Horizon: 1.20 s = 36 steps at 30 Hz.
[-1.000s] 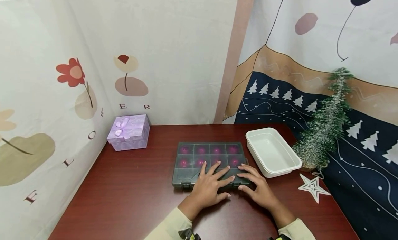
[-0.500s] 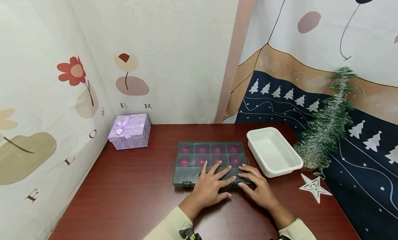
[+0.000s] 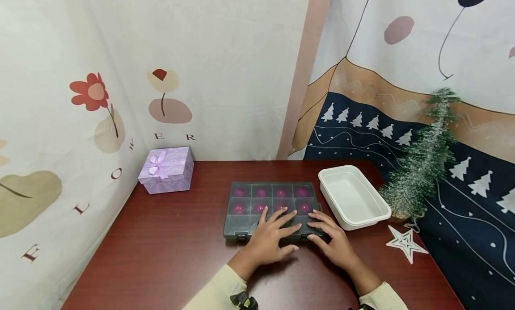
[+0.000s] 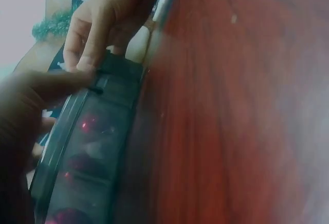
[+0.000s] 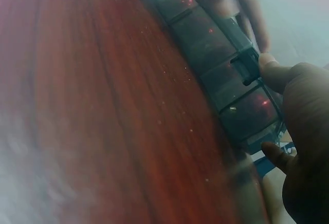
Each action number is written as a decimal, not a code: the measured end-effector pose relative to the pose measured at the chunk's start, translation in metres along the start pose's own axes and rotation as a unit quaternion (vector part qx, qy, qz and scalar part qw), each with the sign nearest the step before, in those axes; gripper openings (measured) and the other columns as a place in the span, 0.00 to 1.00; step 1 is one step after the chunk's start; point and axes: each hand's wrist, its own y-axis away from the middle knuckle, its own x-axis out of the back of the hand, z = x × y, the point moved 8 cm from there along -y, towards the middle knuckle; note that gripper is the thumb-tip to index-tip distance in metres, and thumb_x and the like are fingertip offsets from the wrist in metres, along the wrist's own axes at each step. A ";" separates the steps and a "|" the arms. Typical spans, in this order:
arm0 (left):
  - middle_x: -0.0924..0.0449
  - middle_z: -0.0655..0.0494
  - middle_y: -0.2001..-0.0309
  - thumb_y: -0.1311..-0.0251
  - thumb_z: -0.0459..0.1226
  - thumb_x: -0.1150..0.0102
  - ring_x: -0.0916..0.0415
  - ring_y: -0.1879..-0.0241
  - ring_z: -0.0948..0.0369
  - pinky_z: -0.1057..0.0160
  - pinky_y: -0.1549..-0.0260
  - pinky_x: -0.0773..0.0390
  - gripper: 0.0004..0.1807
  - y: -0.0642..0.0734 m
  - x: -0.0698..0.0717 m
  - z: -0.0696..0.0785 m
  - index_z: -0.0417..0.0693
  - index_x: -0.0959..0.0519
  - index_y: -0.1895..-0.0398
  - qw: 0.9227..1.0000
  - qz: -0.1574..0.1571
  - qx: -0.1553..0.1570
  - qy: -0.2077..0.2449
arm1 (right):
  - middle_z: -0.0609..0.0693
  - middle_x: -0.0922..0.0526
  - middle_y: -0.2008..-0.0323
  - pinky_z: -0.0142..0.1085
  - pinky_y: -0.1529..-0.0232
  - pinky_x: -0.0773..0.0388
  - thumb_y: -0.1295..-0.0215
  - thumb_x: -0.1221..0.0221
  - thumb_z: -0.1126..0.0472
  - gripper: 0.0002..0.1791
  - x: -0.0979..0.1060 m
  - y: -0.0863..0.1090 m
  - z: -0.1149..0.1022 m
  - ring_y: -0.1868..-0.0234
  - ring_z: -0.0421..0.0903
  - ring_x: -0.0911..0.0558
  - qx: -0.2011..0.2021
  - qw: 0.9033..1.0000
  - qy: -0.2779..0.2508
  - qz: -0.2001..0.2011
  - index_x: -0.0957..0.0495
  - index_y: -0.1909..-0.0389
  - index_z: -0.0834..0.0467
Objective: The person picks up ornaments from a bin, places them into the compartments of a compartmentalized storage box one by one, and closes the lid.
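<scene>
A flat, dark-tinted compartment box [image 3: 241, 223] lies on the table with its lid down. Shiny magenta balls [image 3: 238, 208] show through the lid in its two back rows. My left hand [image 3: 265, 240] rests over the middle of the lid with fingers spread, its thumb out past the front edge. At the box's right front corner, my right hand [image 3: 334, 243] lays its fingers on the lid. In the right wrist view, my right thumb is right at a front latch [image 5: 247, 67], and the little finger reaches the side. Both hands partly cover the front row.
A white plastic tub [image 3: 354, 196] stands right of the box. Beyond it are a small tinsel tree [image 3: 422, 167] and a white star [image 3: 406, 244] near the table's right edge. A lilac gift box [image 3: 166, 171] sits at the back left against the curtain.
My left hand has shifted slightly left, its fingers drawing a little back on the lid. The right hand keeps its place at the corner, and the box stays put.
</scene>
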 end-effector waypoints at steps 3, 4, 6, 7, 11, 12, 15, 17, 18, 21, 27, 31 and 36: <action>0.22 0.51 0.23 0.31 0.54 0.27 0.29 0.21 0.47 0.24 0.25 0.33 0.29 0.004 0.018 -0.003 0.54 0.15 0.31 0.996 0.055 -0.015 0.066 | 0.64 0.13 0.37 0.22 0.21 0.39 0.44 0.23 0.75 0.22 0.000 -0.003 -0.002 0.23 0.49 0.22 -0.009 1.000 0.013 0.002 0.11 0.47 0.63; 0.19 0.50 0.26 0.32 0.53 0.26 0.26 0.23 0.47 0.25 0.26 0.31 0.28 0.006 0.024 -0.005 0.51 0.13 0.33 0.995 0.071 -0.021 0.072 | 0.63 0.12 0.38 0.23 0.22 0.39 0.44 0.23 0.74 0.21 0.001 -0.004 -0.004 0.24 0.49 0.22 -0.009 1.000 0.020 0.005 0.10 0.48 0.63; 0.15 0.49 0.31 0.33 0.51 0.24 0.23 0.27 0.47 0.25 0.29 0.28 0.27 0.012 0.035 -0.009 0.49 0.12 0.37 0.992 0.094 -0.030 0.074 | 0.60 0.11 0.38 0.30 0.25 0.37 0.45 0.22 0.73 0.21 0.001 -0.008 -0.009 0.24 0.48 0.21 -0.005 0.999 0.040 0.006 0.10 0.49 0.61; 0.14 0.49 0.33 0.34 0.51 0.23 0.22 0.28 0.47 0.25 0.29 0.27 0.26 0.015 0.040 -0.012 0.49 0.11 0.37 0.992 0.103 -0.031 0.069 | 0.59 0.11 0.38 0.36 0.27 0.37 0.45 0.22 0.72 0.21 0.001 -0.010 -0.013 0.25 0.48 0.21 0.000 0.999 0.051 0.005 0.10 0.49 0.61; 0.12 0.49 0.35 0.38 0.51 0.21 0.19 0.31 0.47 0.26 0.31 0.25 0.27 0.034 0.056 -0.027 0.50 0.10 0.39 0.991 0.124 -0.013 0.043 | 0.56 0.13 0.35 0.50 0.38 0.38 0.45 0.21 0.69 0.21 -0.006 -0.022 -0.030 0.26 0.53 0.22 0.025 0.996 0.085 -0.018 0.10 0.49 0.58; 0.12 0.49 0.36 0.39 0.51 0.20 0.19 0.32 0.46 0.26 0.32 0.25 0.27 0.039 0.059 -0.032 0.49 0.10 0.39 0.991 0.129 -0.007 0.038 | 0.56 0.13 0.34 0.51 0.38 0.37 0.44 0.21 0.68 0.21 -0.009 -0.025 -0.035 0.26 0.55 0.23 0.030 0.995 0.089 -0.029 0.10 0.49 0.58; 0.11 0.49 0.37 0.43 0.51 0.19 0.18 0.34 0.45 0.26 0.34 0.23 0.29 0.055 0.068 -0.046 0.49 0.10 0.40 0.990 0.138 0.007 0.018 | 0.55 0.14 0.32 0.55 0.36 0.34 0.42 0.21 0.64 0.20 -0.023 -0.035 -0.047 0.26 0.58 0.23 0.039 0.992 0.102 -0.065 0.10 0.47 0.58; 0.11 0.48 0.37 0.44 0.50 0.17 0.18 0.34 0.44 0.26 0.33 0.24 0.30 0.065 0.072 -0.055 0.48 0.10 0.40 0.990 0.139 0.013 0.015 | 0.54 0.16 0.31 0.58 0.34 0.31 0.39 0.21 0.61 0.21 -0.035 -0.041 -0.053 0.25 0.58 0.23 0.036 0.989 0.106 -0.094 0.10 0.45 0.58; 0.12 0.47 0.37 0.45 0.50 0.17 0.18 0.33 0.43 0.27 0.33 0.24 0.31 0.070 0.074 -0.060 0.48 0.10 0.40 0.990 0.137 0.015 0.015 | 0.54 0.16 0.29 0.60 0.33 0.30 0.37 0.22 0.59 0.21 -0.041 -0.044 -0.055 0.24 0.58 0.23 0.033 0.988 0.108 -0.110 0.10 0.44 0.58; 0.13 0.46 0.35 0.46 0.49 0.16 0.20 0.31 0.41 0.28 0.29 0.26 0.32 0.082 0.074 -0.072 0.48 0.11 0.38 0.991 0.127 0.023 0.022 | 0.53 0.20 0.25 0.65 0.30 0.28 0.32 0.25 0.55 0.23 -0.059 -0.049 -0.060 0.21 0.57 0.25 0.020 0.981 0.109 -0.160 0.12 0.38 0.57; 0.16 0.46 0.30 0.49 0.49 0.14 0.23 0.27 0.41 0.29 0.27 0.29 0.35 0.097 0.064 -0.086 0.49 0.12 0.36 0.994 0.100 0.030 0.037 | 0.51 0.25 0.20 0.68 0.26 0.30 0.26 0.29 0.51 0.26 -0.083 -0.053 -0.063 0.17 0.55 0.30 0.003 0.970 0.107 -0.219 0.16 0.31 0.54; 0.17 0.47 0.29 0.53 0.45 0.12 0.26 0.25 0.41 0.27 0.28 0.32 0.36 0.100 0.060 -0.093 0.49 0.11 0.36 0.990 0.101 0.041 0.087 | 0.50 0.24 0.21 0.70 0.23 0.33 0.26 0.30 0.51 0.27 -0.088 -0.052 -0.059 0.17 0.55 0.29 -0.009 0.969 0.117 -0.219 0.17 0.30 0.54; 0.17 0.49 0.28 0.57 0.39 0.10 0.28 0.24 0.43 0.29 0.28 0.33 0.38 0.100 0.054 -0.100 0.50 0.12 0.36 0.984 0.107 0.046 0.135 | 0.48 0.23 0.22 0.70 0.22 0.35 0.27 0.29 0.49 0.27 -0.090 -0.050 -0.055 0.18 0.54 0.28 -0.022 0.968 0.131 -0.214 0.16 0.31 0.51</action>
